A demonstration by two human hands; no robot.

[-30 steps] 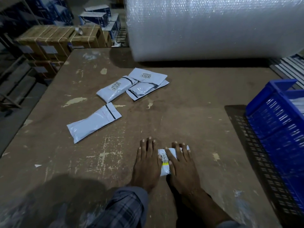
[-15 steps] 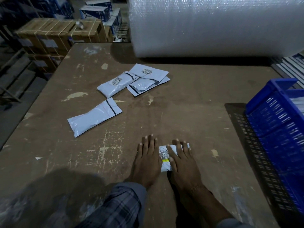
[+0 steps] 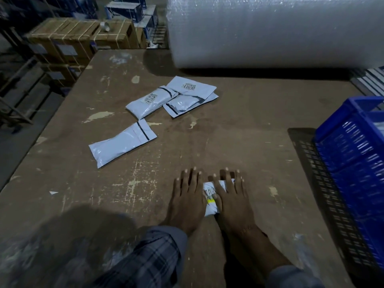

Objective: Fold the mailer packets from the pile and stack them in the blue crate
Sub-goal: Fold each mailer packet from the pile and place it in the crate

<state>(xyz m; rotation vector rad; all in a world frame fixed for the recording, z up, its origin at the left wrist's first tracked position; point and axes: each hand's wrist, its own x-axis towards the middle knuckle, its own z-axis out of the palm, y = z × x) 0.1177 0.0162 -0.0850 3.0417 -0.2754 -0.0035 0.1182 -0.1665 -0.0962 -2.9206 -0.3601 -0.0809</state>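
Note:
A folded white mailer packet (image 3: 210, 197) with a barcode label and a yellow strip lies on the brown table (image 3: 239, 132) near me. My left hand (image 3: 187, 198) lies flat beside it on the left, fingers spread, touching its edge. My right hand (image 3: 232, 198) presses flat on top of its right part. A pile of three grey mailer packets (image 3: 176, 98) sits further back. One more packet (image 3: 122, 143) lies alone to the left. The blue crate (image 3: 353, 167) stands at the right edge, something white inside.
A big roll of bubble wrap (image 3: 274, 30) fills the table's far side. Strapped cardboard boxes (image 3: 83, 36) with a tape roll (image 3: 106, 26) on top stand beyond the far left corner. The table's left edge drops to the floor.
Both hands stay pressed flat at the folded packet; the right hand's fingers have spread slightly. The camera has tipped a little, nothing else has moved.

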